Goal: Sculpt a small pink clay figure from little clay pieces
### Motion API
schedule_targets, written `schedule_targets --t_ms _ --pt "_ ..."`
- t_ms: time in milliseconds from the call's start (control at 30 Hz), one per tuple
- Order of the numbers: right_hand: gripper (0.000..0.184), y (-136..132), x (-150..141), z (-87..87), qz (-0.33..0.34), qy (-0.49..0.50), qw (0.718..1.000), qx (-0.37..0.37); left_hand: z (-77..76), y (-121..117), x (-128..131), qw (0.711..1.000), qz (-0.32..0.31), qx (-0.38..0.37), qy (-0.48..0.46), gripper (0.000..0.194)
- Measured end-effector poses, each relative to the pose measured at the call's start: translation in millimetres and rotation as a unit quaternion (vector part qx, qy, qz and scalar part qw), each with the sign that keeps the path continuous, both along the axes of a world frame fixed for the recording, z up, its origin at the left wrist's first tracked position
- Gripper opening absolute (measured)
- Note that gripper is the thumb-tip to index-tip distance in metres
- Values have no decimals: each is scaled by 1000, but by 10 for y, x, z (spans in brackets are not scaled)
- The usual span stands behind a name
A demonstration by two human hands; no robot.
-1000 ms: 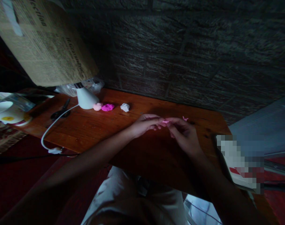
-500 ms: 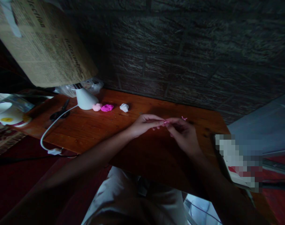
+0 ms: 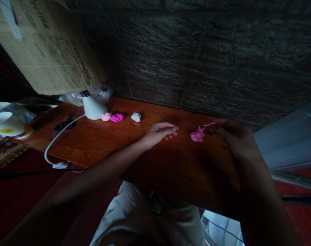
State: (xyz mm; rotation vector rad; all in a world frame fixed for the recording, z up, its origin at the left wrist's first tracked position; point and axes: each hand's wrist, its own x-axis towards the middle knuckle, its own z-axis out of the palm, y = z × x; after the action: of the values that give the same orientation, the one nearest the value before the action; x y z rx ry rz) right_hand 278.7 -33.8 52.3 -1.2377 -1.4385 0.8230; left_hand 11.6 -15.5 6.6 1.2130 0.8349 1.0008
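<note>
Loosely curled, left hand [image 3: 157,134] empty; right hand [image 3: 238,138] pinches thin pink strip [image 3: 208,124] near ragged pink clump [image 3: 197,135].

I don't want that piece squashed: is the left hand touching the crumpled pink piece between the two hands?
Apart. The head view shows tabletop between the left hand and the crumpled pink piece.
</note>
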Motion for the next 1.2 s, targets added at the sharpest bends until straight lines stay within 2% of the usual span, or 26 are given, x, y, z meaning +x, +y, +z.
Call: schedule_targets --t_ms 133,267,333,433,533,700,1200 --pt "26 -19 99 35 57 -67 995 -36 -11 7 -8 1000 -1 2 4 28" --pt "22 -50 30 63 72 -41 996 -29 -31 6 -3 999 -12 28 15 31" --pt "25 -72 -65 64 102 -18 994 -28 -28 -4 9 999 -24 38 17 31" --pt "31 -119 -238 41 161 -9 986 -30 -2 -26 29 997 -67 42 16 33" --pt "26 -167 -373 1 189 -18 982 -21 28 -52 36 992 -120 41 26 33" --pt "20 -192 -449 -37 209 -14 978 -23 31 -78 29 985 -168 29 32 34" --pt "17 -199 -500 -63 228 -25 973 -27 29 -97 39 983 -171 -61 -34 30"
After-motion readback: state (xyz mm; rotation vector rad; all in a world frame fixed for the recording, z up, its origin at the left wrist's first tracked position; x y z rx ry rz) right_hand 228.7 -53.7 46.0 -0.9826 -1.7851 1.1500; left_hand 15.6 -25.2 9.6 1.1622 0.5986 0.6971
